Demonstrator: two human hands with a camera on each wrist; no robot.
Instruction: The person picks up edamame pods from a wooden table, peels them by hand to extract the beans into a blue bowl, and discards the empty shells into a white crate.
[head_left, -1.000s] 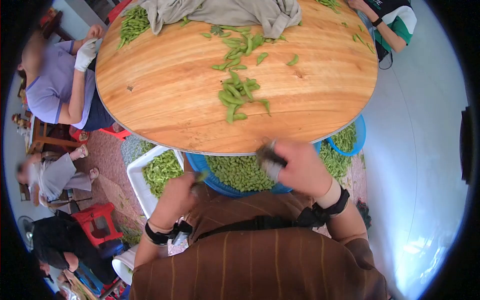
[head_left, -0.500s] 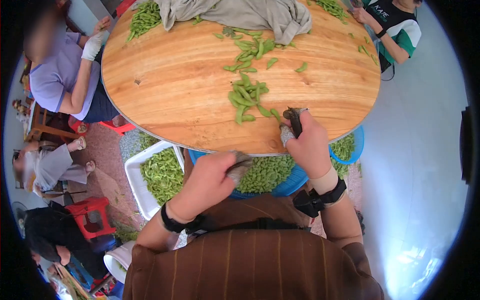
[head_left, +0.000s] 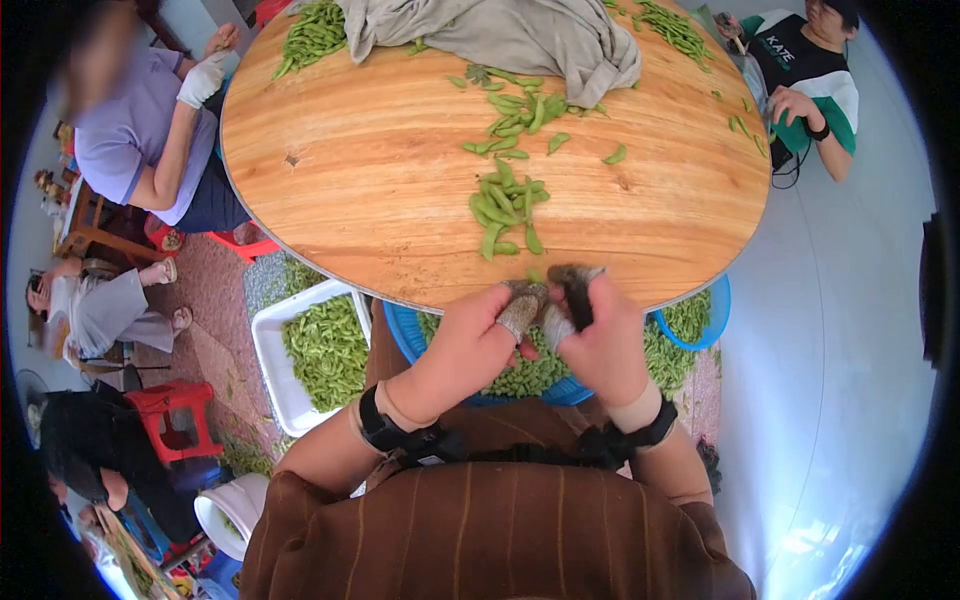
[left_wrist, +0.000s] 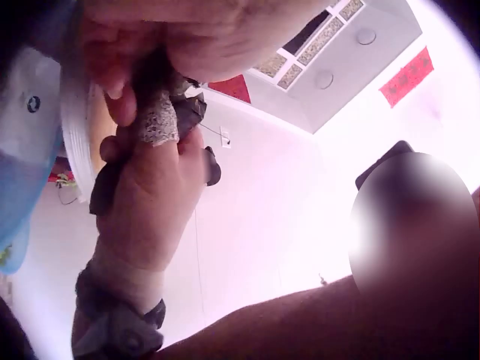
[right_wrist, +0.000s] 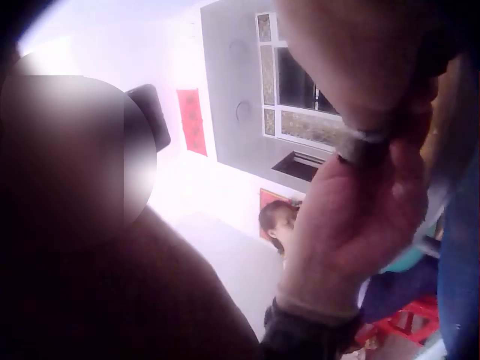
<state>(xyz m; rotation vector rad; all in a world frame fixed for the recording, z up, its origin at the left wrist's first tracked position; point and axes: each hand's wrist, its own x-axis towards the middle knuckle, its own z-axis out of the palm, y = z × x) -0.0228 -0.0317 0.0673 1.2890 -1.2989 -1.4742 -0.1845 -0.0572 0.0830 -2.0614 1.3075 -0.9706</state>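
Both hands meet just over the near edge of the round wooden table (head_left: 380,220), in the head view. The left hand (head_left: 465,345) curls its fingers, and grey wrapping covers its thumb and fingertips. Facing it, the right hand (head_left: 607,340) has grey and dark wrapping on its fingers. Between their fingertips pokes the green tip of a soybean pod (head_left: 534,275), pinched by both hands; the rest is hidden by the fingers. Just beyond lies a loose pile of pods (head_left: 505,205). Below the hands, a blue basket (head_left: 405,330) holds shelled green beans (head_left: 530,375).
A white foam box (head_left: 265,350) of green pods stands left of the lap, a blue basin (head_left: 722,310) at right. More pods and a grey cloth (head_left: 490,40) lie across the table. Other people sit at its left and right. A red stool (head_left: 175,415) stands at lower left.
The right hand reached to the near pods, took one, and drew back toward me. The left hand came up and rightward from over the lap to meet it.
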